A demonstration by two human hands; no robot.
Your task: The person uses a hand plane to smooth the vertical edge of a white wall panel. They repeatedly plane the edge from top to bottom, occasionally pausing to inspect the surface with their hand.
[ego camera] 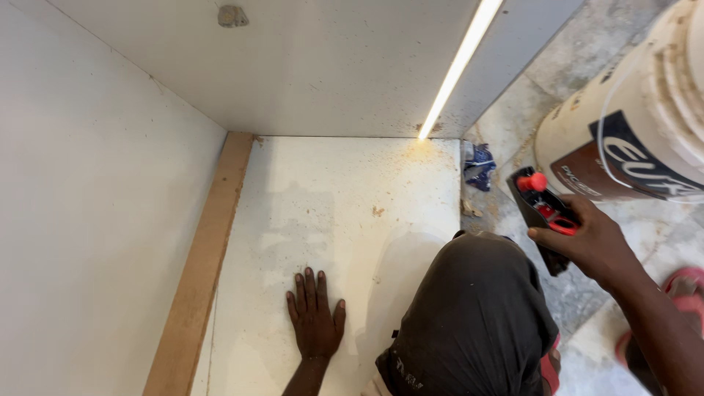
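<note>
My left hand (315,317) lies flat, palm down and fingers spread, on the white bottom panel (345,198) of a cabinet. My right hand (587,246) is raised to the right, outside the cabinet, and grips a black hand plane (543,213) with a red knob and red handle. The plane hangs in the air above the stone floor, just below a large white bucket (631,125). My bent knee in dark trousers (477,315) rests on the panel's right edge, between the two hands.
White cabinet walls stand at the left (88,198) and back (308,66). A bare wooden strip (202,264) runs along the left wall's foot. A lit light strip (458,66) crosses the back. Sawdust and a crumpled blue scrap (480,165) lie near the corner. Red sandal (682,282) on marble floor.
</note>
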